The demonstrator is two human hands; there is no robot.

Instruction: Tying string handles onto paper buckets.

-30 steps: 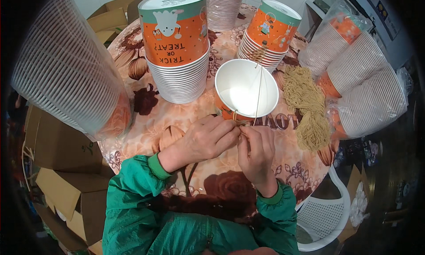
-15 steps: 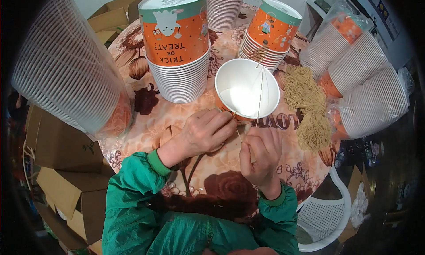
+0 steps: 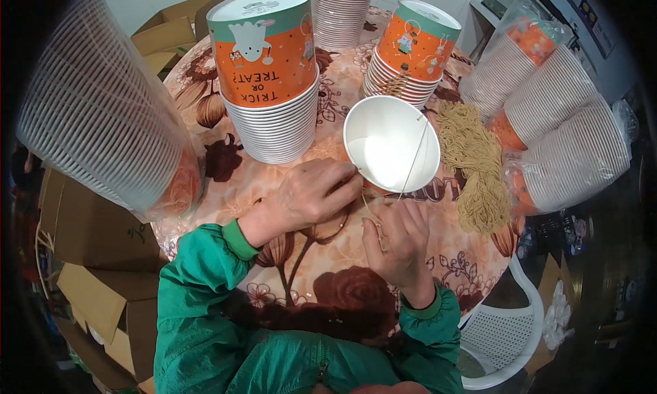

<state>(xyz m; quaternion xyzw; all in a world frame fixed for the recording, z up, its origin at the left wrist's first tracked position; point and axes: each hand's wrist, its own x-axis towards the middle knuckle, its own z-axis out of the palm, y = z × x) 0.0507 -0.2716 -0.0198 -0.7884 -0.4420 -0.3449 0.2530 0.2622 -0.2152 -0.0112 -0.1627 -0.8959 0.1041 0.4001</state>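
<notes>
An orange paper bucket with a white inside [image 3: 383,147] lies tipped toward me on the table, its mouth facing up and toward me. A thin tan cord [image 3: 415,160] runs from its far right wall across the opening to my right hand [image 3: 400,243]. The fingers of that hand are closed on the cord, just below the near rim. My left hand [image 3: 315,197] is closed in a pinch at the bucket's near left side, where another stretch of cord shows between the two hands. The left fingertips are partly hidden.
Upside-down orange and green bucket stacks [image 3: 263,58] [image 3: 417,41] stand behind. Plastic-wrapped stacks rise at left [image 3: 113,113] and lie at right [image 3: 578,151]. A tan cord bundle [image 3: 479,168] rests beside the bucket on the flowered tablecloth [image 3: 294,271]. Cardboard boxes [image 3: 102,223] and a white chair [image 3: 503,336] flank the table.
The bucket has shifted slightly right and turned, so the cord's upper end sits farther right. Both hands have moved slightly left, and the cord between them curves more.
</notes>
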